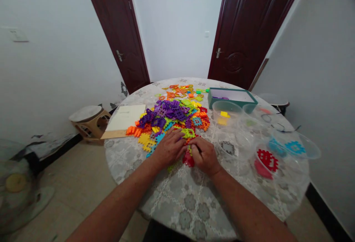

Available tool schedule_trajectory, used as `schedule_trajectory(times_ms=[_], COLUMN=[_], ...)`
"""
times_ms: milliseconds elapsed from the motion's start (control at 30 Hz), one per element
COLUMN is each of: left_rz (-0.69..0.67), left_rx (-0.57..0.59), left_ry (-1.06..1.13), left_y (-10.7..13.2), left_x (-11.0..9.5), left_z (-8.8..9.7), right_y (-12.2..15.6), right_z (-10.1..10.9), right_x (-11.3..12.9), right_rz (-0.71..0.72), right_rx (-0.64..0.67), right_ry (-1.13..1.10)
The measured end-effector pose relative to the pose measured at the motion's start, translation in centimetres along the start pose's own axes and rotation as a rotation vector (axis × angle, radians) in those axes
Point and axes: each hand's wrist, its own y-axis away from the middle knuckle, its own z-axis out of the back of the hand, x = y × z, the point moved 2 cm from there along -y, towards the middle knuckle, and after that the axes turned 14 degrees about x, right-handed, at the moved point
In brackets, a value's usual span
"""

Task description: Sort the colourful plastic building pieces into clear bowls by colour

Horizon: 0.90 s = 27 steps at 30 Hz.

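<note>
A heap of colourful plastic interlocking pieces, among them a purple piece, lies in front of me on the table. My left hand rests flat over the near edge of the heap, fingers stretched out. Beside it, my right hand is curled closed with thumb and forefinger together; whatever it may hold is hidden. Red pieces lie between and just below the two hands. A lime green piece sits just beyond the fingertips, and yellow pieces are left of my left hand.
Clear plastic bowls stand on the right, one with a yellow piece, others with a grey piece, a red piece and a blue piece. A green box is behind them. A pale board lies left on the patterned tablecloth.
</note>
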Motion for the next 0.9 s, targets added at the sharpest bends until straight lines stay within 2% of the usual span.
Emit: schedule_trajectory(times_ms=[100,167,267,333,433,533,700,900], left_rz=[0.168,0.265,0.357,0.405,0.451,0.465,0.475,0.556], left_rx=[-0.104,-0.082,0.043,0.089,0.107,0.095,0.069,-0.007], left_ry=[0.02,0.016,0.018,0.029,0.035,0.039,0.034,-0.008], left_y=[3.6,6.4,9.9,10.9,10.6,9.3,7.6,5.5], left_x=[0.5,0.9,1.3,1.6,2.1,2.4,1.6,-0.8], left_z=[1.6,1.8,0.8,-0.2,-1.4,-2.0,-2.3,-2.4], right_y=[0.2,0.2,0.3,0.6,1.2,1.5,1.4,0.9], right_z=[0.3,0.3,-0.5,-1.4,-2.8,-3.4,-2.9,-2.3], right_x=[-1.0,-1.3,-0.9,-0.4,0.1,-0.3,-1.6,-2.7], right_rz=[-0.114,-0.142,-0.069,-0.012,-0.014,-0.047,-0.016,-0.112], right_rx=[-0.047,-0.043,0.091,0.243,0.441,0.508,0.456,0.318], right_ry=[0.022,0.055,0.147,0.229,0.329,0.347,0.227,0.044])
